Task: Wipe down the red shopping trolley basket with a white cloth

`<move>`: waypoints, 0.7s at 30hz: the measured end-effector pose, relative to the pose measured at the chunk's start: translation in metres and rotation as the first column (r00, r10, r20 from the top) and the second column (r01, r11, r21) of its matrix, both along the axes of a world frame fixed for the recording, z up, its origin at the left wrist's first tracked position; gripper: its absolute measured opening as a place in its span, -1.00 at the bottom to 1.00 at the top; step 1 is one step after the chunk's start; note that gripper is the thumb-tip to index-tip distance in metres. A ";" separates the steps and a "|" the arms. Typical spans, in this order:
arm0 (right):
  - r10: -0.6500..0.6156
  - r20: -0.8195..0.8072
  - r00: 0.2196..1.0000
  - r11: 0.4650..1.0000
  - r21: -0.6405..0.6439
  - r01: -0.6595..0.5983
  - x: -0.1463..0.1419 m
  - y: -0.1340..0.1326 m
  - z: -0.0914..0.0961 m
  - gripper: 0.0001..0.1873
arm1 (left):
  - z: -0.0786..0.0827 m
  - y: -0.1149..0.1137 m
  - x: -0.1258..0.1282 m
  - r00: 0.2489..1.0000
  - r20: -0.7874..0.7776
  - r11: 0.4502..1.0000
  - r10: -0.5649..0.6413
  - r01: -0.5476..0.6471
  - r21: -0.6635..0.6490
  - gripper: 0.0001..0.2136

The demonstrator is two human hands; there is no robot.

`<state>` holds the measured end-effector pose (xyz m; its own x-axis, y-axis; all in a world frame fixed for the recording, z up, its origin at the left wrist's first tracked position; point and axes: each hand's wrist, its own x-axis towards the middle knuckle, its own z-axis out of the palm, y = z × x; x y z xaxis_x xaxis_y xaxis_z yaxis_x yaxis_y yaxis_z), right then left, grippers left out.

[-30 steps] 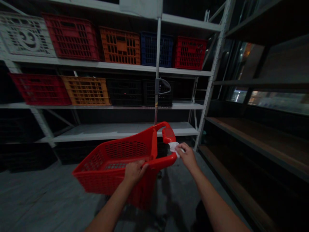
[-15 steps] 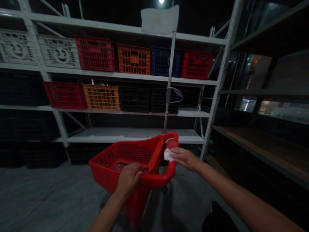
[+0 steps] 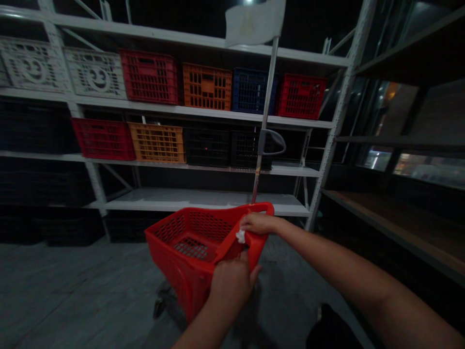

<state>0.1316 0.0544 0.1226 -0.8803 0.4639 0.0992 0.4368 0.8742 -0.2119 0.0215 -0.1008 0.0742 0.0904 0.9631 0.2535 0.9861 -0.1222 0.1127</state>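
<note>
A red plastic shopping cart [image 3: 192, 242] with a perforated basket stands on the floor in front of me. My left hand [image 3: 232, 281] is closed round the near end of its red handle. My right hand [image 3: 258, 223] presses a small white cloth [image 3: 240, 236] against the upper part of the handle, fingers closed over it. A grey pole [image 3: 264, 121] with a white flag at its top rises from the cart's far side.
White metal shelving [image 3: 203, 196] runs along the back with red, orange, blue, black and white crates [image 3: 207, 87] on its upper levels. Dark wooden shelves [image 3: 395, 218] line the right side. Grey concrete floor [image 3: 72, 291] lies to the left.
The cart has swung so its handle end points at me. My left hand slid right along the handle. My right hand moved the cloth up and left along the handle.
</note>
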 end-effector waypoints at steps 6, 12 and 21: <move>0.219 0.132 0.967 0.972 -0.112 -0.205 -0.022 -0.020 0.003 -0.85 | 0.000 -0.002 -0.013 1.000 -0.010 1.000 0.005 -0.005 0.029 -0.58; -0.009 -0.059 0.998 1.000 -0.008 0.009 -0.022 0.010 0.008 -0.83 | 0.007 0.006 -0.029 0.999 -0.032 0.999 -0.035 0.035 0.000 -0.60; -0.112 -0.593 0.798 0.923 0.236 0.304 0.019 -0.021 -0.005 -0.70 | 0.007 0.012 -0.066 0.999 -0.023 0.998 -0.034 0.033 -0.047 -0.56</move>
